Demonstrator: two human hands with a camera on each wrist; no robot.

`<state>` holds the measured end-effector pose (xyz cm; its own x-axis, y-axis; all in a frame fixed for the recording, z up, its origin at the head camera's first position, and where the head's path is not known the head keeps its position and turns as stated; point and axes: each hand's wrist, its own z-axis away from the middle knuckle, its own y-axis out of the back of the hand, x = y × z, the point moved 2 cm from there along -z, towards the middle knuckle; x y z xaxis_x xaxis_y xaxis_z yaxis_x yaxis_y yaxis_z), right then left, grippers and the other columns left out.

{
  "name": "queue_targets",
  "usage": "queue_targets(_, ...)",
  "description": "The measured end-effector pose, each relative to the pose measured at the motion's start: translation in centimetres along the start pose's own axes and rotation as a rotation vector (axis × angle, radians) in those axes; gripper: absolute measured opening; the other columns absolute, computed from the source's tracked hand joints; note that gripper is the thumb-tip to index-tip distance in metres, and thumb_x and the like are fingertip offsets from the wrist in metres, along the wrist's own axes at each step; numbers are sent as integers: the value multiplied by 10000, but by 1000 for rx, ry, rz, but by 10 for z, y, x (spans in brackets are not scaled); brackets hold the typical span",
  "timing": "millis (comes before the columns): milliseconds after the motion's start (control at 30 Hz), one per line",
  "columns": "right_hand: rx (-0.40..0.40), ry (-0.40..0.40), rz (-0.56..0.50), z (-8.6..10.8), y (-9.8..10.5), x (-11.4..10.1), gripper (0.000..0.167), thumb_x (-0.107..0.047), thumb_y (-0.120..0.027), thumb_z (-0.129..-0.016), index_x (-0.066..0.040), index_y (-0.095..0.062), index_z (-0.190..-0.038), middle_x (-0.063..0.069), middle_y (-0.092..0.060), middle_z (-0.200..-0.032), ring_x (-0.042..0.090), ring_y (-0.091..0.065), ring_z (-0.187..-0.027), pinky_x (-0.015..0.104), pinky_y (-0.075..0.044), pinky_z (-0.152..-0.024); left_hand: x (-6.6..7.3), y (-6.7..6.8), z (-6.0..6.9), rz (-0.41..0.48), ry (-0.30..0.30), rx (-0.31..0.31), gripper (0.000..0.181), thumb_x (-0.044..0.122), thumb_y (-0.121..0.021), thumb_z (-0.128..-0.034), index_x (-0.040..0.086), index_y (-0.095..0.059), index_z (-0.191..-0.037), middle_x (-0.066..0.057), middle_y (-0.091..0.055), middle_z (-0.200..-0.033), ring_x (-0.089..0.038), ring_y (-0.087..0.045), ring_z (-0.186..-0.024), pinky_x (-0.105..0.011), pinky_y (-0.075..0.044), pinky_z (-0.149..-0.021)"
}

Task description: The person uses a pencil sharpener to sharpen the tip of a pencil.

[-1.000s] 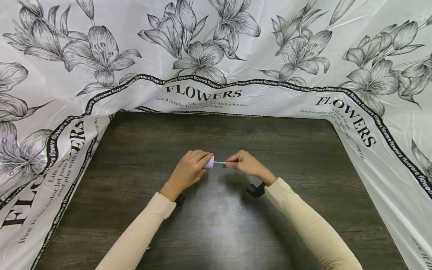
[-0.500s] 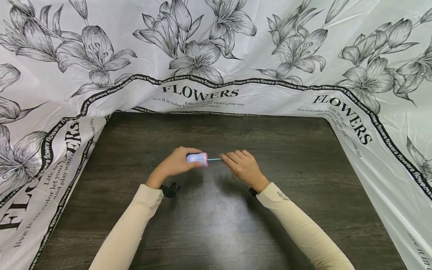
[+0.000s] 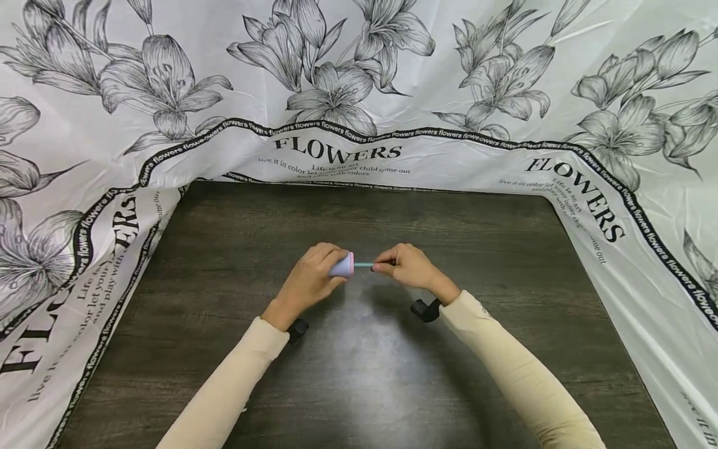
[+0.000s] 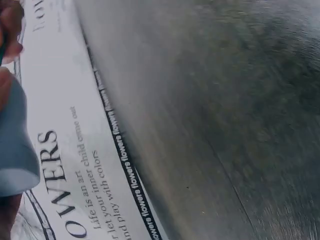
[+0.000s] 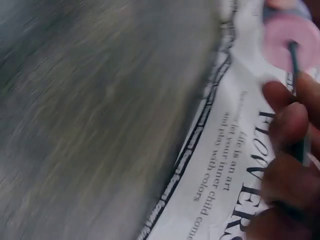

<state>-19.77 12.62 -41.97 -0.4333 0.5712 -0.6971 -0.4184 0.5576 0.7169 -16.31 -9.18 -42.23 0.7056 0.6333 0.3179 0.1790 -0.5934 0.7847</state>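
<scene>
Near the middle of the table, my left hand (image 3: 308,277) grips a lavender cylindrical pencil sharpener (image 3: 342,267) with a pink end that faces right. A thin teal pencil (image 3: 363,265) stands in the hole of that pink end. My right hand (image 3: 414,268) pinches the pencil's other part between thumb and fingers. The right wrist view shows the round pink face (image 5: 276,44) with the dark-looking pencil (image 5: 294,57) at its centre. The left wrist view shows the sharpener's smooth body (image 4: 16,145) at its left edge. The pencil's tip is hidden inside.
A dark wood-grain table (image 3: 359,374) lies beneath both hands. White flower-printed cloth (image 3: 471,162) hangs along its back and sides. A black wrist camera (image 3: 425,310) sits under the right wrist, and another (image 3: 298,330) under the left.
Half a second ago the left hand was turned to show more of the sharpener, and the right hand's knuckles faced up. Both wrists have twisted back, close to their pose one second ago.
</scene>
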Motion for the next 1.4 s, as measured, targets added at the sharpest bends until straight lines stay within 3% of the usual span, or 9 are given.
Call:
queue_targets(233, 467, 485, 654, 10, -12, -5, 190, -198, -701, -867, -99, -698, -1028, -17, -691, -840, 83, -578, -600, 209, -382, -507, -15, 11, -5, 294, 293, -181, 498, 177, -789, -790, 22, -616, -1231, -128, -636, -1151, -262, -601, -930, -391, -506, -742)
queue_targets(400, 720, 618, 939, 18, -18, -6, 181, -226, -565, -965, -121, -709, -992, -35, -658, -788, 130, -583, -629, 240, -365, -516, -20, 15, -10, 424, 403, -307, 487, 227, -751, -830, 46, -612, -1261, -131, -639, -1178, -237, -592, -889, -364, -489, -738)
queue_targets(533, 522, 488, 775, 17, -21, -7, 180, -240, -575, -957, -146, -728, -968, -50, -582, -679, 67, -477, -487, 194, -339, -425, -13, 10, -9, 296, 271, -258, 505, 170, -800, -772, -6, -631, -1215, -141, -647, -1144, -255, -611, -938, -384, -513, -786)
queue_targets(633, 68, 130, 157, 10, -12, -6, 190, -209, -608, -936, -89, -751, -969, -3, -642, -701, 55, -480, -520, 229, -442, -498, 1, 2, -4, 55, 29, -88, 524, 87, -851, -685, -41, -653, -1153, -150, -652, -1092, -277, -619, -986, -397, -513, -864)
queue_targets(767, -179, -255, -322, 5, 4, -2, 240, -153, -576, -953, 18, -737, -999, 124, -722, -910, 111, -599, -738, 397, -529, -763, 14, -9, 6, -165, -170, 134, 556, 81, -887, -605, -38, -672, -1103, -150, -659, -1056, -279, -623, -994, -379, -503, -908)
queue_targets(900, -96, -82, -97, 7, 2, -2, 211, -204, -603, -944, -55, -737, -1011, 62, -684, -741, 60, -481, -526, 256, -437, -557, 10, -7, 8, -86, -94, 78, 543, 133, -866, -660, -21, -654, -1135, -139, -637, -1082, -275, -600, -1020, -379, -513, -878)
queue_targets(1200, 640, 597, 886, 17, -19, -2, 169, -178, -558, -970, -114, -702, -1032, -23, -662, -840, 143, -593, -685, 253, -426, -580, -16, 16, -8, 415, 429, -375, 486, 286, -691, -882, 36, -583, -1285, -142, -644, -1159, -217, -587, -881, -355, -489, -738)
queue_targets(1300, 720, 634, 945, 20, -22, -1, 209, -201, -518, -991, -123, -712, -1002, -27, -634, -783, 132, -568, -628, 235, -410, -535, -17, 18, -13, 468, 459, -432, 462, 255, -699, -878, 19, -603, -1263, -156, -657, -1117, -217, -590, -856, -351, -491, -732)
queue_targets(1400, 542, 533, 766, 19, -21, -2, 193, -230, -567, -963, -118, -724, -974, -33, -628, -733, 56, -519, -530, 179, -381, -457, -12, 16, -16, 373, 347, -373, 460, 183, -760, -818, -6, -628, -1216, -151, -665, -1105, -234, -610, -878, -373, -506, -751)
